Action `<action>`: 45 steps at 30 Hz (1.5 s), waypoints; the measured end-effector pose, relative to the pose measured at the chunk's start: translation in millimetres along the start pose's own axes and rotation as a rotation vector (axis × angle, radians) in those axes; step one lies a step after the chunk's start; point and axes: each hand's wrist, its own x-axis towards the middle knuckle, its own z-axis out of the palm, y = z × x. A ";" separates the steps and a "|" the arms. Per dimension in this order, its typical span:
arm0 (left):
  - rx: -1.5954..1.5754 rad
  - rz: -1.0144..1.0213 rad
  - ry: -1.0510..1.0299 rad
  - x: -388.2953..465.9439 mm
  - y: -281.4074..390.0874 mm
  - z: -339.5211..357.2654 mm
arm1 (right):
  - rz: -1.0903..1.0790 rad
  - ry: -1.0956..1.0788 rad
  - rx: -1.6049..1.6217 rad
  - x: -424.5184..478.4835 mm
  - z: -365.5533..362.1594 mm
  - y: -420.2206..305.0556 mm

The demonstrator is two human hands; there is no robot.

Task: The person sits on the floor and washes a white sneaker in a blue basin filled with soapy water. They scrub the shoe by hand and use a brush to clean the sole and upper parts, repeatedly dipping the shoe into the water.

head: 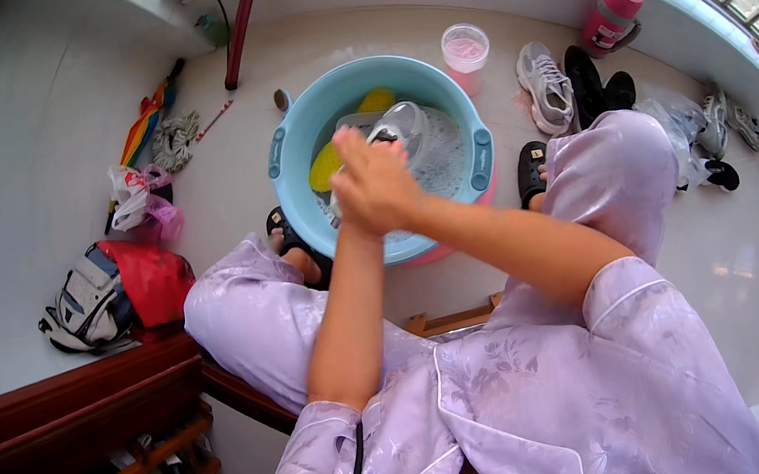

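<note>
A light blue plastic basin [361, 69] stands on the floor between my feet, holding foamy water [444, 164]. In it lies a grey and white mesh sneaker [403, 122]. Yellow pieces, one at the left [324, 168] and one at the back [377, 99], show around it; their kind is unclear. My right hand [381, 179] reaches across over my left hand [355, 220], close against the near end of the sneaker. The left hand is mostly covered by the right. Whatever lies between the palms and fingers is hidden.
Beside the basin stand a tub of pink liquid [465, 50] and a small brush [282, 99]. Farther right are a grey sneaker [546, 88], black shoes [585, 83] and a pink flask [613, 17]. On the left lie a backpack [89, 296], plastic bags [145, 202] and a rainbow umbrella [150, 123].
</note>
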 end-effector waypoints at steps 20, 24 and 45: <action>-0.685 -0.213 -0.348 -0.7 4.5 -1.0 | -0.132 0.019 0.047 13.9 7.7 26.2; -0.164 -0.098 -0.160 -9.4 19.0 -8.0 | -0.252 -0.114 -0.016 -1.7 -4.3 4.1; 0.234 0.061 -0.068 2.7 -11.3 8.7 | -0.087 -0.065 0.019 9.6 -11.8 13.7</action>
